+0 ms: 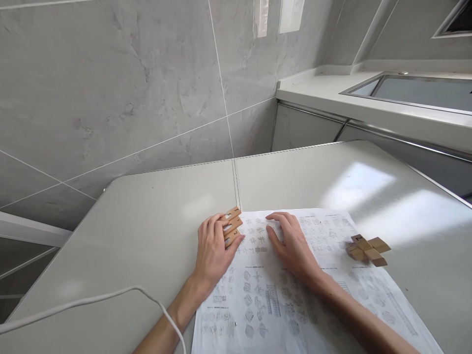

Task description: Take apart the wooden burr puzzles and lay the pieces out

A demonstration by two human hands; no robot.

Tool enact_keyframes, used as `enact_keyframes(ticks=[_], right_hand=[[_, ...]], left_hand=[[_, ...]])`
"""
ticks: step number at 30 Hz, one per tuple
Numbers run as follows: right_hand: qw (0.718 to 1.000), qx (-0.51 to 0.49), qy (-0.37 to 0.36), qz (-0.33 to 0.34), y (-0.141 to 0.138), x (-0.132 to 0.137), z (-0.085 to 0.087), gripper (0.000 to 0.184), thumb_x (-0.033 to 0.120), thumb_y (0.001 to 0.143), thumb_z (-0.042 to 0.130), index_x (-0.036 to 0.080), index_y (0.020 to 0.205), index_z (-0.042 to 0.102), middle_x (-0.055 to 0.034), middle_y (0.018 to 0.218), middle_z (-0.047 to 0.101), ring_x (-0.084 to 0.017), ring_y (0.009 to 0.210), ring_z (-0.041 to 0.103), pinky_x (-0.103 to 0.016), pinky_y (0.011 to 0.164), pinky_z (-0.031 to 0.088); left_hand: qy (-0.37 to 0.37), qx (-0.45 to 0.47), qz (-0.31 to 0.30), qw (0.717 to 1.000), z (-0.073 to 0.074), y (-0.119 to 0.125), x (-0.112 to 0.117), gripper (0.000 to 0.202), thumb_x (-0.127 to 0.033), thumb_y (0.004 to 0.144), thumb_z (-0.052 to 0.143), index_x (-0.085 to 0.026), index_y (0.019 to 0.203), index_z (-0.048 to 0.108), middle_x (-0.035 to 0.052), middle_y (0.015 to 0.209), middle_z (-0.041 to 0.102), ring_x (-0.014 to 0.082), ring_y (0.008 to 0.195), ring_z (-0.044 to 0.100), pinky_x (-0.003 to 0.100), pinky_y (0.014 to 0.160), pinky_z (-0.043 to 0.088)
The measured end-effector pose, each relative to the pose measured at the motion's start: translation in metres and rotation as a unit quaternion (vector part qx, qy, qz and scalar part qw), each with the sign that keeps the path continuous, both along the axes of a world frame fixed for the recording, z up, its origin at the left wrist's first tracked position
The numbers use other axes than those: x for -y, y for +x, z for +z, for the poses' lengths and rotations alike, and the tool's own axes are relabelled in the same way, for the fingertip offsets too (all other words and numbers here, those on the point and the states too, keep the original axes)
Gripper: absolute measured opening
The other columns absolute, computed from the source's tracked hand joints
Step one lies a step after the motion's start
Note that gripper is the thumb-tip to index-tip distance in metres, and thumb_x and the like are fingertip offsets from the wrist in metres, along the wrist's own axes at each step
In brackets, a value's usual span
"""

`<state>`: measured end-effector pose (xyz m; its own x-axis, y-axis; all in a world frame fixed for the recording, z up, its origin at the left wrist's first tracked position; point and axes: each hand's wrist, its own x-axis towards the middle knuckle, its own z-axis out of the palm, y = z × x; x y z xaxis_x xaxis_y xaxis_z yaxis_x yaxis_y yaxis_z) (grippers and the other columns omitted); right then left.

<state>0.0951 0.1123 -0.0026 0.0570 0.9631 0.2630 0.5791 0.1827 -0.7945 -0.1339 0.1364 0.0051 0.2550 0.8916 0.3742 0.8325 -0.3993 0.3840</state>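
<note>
Several flat wooden puzzle pieces (pixel 233 225) with cut-out slots and dark printed numerals lie side by side at the top left edge of a printed sheet. My left hand (pixel 214 246) is closed around them, thumb at the near end and fingers at the far end. On the sheet (pixel 254 314), covered in small line drawings of puzzle shapes, rests my right hand (pixel 289 241). Its thumb and fingers are apart with nothing between them. A cross-shaped assembly of wooden pieces (pixel 368 249), one marked with a numeral, stands at the sheet's right edge, away from both hands.
The glossy pale table (pixel 165 206) has a seam down its middle. A white cable (pixel 110 295) crosses the lower left, passing over my left forearm. Beyond the table are a grey tiled wall (pixel 110 88) and, at right, a white counter (pixel 324 93) with a sink.
</note>
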Motion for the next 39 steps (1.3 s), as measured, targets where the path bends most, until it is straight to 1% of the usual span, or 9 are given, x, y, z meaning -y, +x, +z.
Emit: enact_keyframes(ticks=[7,14,18,22,25,28,32,35,39], right_hand=[[1.000,-0.007,-0.024,0.001,0.000,0.001,0.001,0.018,0.031,0.107,0.049,0.027,0.122,0.059,-0.0122,0.130,0.066,-0.033,0.128,0.059,-0.055,0.105,0.054],[1.000,0.001,-0.006,0.004,-0.001,0.000,-0.001,0.018,0.031,0.107,0.050,0.027,0.122,0.060,-0.0120,0.129,0.066,-0.033,0.127,0.059,-0.056,0.106,0.054],[1.000,0.026,-0.001,-0.003,0.007,0.007,0.007,0.017,0.033,0.108,0.050,0.028,0.120,0.061,-0.0120,0.130,0.065,-0.034,0.126,0.060,-0.056,0.100,0.057],[0.992,0.110,0.057,0.002,0.036,0.029,0.026,0.019,0.035,0.108,0.051,0.030,0.121,0.063,-0.0130,0.128,0.068,-0.038,0.126,0.061,-0.057,0.094,0.058],[0.976,0.190,0.103,-0.026,0.073,0.049,0.038,0.025,0.042,0.109,0.049,0.030,0.123,0.066,-0.0135,0.127,0.070,-0.040,0.128,0.060,-0.062,0.100,0.053],[0.962,0.254,0.075,-0.068,0.116,0.066,0.038,0.040,0.057,0.108,0.044,0.029,0.122,0.067,-0.0165,0.131,0.069,-0.044,0.128,0.060,-0.062,0.093,0.053],[0.951,0.290,0.017,-0.103,0.159,0.084,0.026,0.053,0.072,0.102,0.042,0.030,0.116,0.071,-0.0162,0.128,0.072,-0.045,0.118,0.065,-0.060,0.082,0.054],[0.950,0.284,-0.009,-0.130,0.170,0.094,0.019,0.051,0.074,0.100,0.048,0.032,0.117,0.071,-0.0174,0.127,0.073,-0.045,0.116,0.067,-0.061,0.078,0.054],[0.945,0.280,-0.018,-0.166,0.163,0.102,0.019,0.047,0.074,0.099,0.049,0.036,0.116,0.071,-0.0210,0.122,0.072,-0.045,0.106,0.071,-0.058,0.066,0.054]], left_hand=[[0.024,-0.001,0.049,0.999,-0.003,-0.002,-0.003,0.049,-0.048,0.099,0.071,-0.022,0.132,0.046,0.0163,0.139,0.056,0.0379,0.127,0.055,0.065,0.108,0.047],[0.022,-0.002,-0.004,1.000,0.002,0.001,0.002,0.049,-0.042,0.103,0.067,-0.024,0.142,0.044,0.0178,0.154,0.049,0.0394,0.143,0.046,0.068,0.115,0.042],[0.015,0.001,-0.048,0.999,0.008,0.001,0.006,0.045,-0.038,0.106,0.064,-0.027,0.144,0.044,0.0163,0.160,0.047,0.0380,0.153,0.040,0.067,0.120,0.041],[0.016,0.004,-0.091,0.996,0.010,0.004,0.012,0.049,-0.039,0.106,0.063,-0.027,0.148,0.042,0.0162,0.162,0.046,0.0380,0.157,0.038,0.066,0.121,0.043],[0.008,-0.004,-0.124,0.992,0.010,0.008,0.019,0.049,-0.039,0.105,0.065,-0.025,0.148,0.043,0.0176,0.161,0.047,0.0379,0.156,0.041,0.066,0.122,0.044],[0.000,-0.004,-0.167,0.986,0.011,0.012,0.026,0.050,-0.036,0.105,0.065,-0.024,0.148,0.042,0.0187,0.161,0.048,0.0374,0.155,0.042,0.064,0.122,0.046],[-0.005,0.008,-0.214,0.977,0.014,0.016,0.032,0.051,-0.032,0.105,0.065,-0.025,0.150,0.041,0.0181,0.161,0.050,0.0355,0.156,0.043,0.061,0.122,0.047],[-0.011,0.011,-0.241,0.970,0.016,0.018,0.035,0.051,-0.030,0.105,0.064,-0.025,0.150,0.040,0.0181,0.160,0.050,0.0351,0.155,0.044,0.060,0.121,0.049],[-0.025,0.008,-0.265,0.964,0.017,0.021,0.039,0.052,-0.029,0.105,0.065,-0.025,0.150,0.039,0.0182,0.160,0.050,0.0343,0.154,0.045,0.058,0.121,0.050]])
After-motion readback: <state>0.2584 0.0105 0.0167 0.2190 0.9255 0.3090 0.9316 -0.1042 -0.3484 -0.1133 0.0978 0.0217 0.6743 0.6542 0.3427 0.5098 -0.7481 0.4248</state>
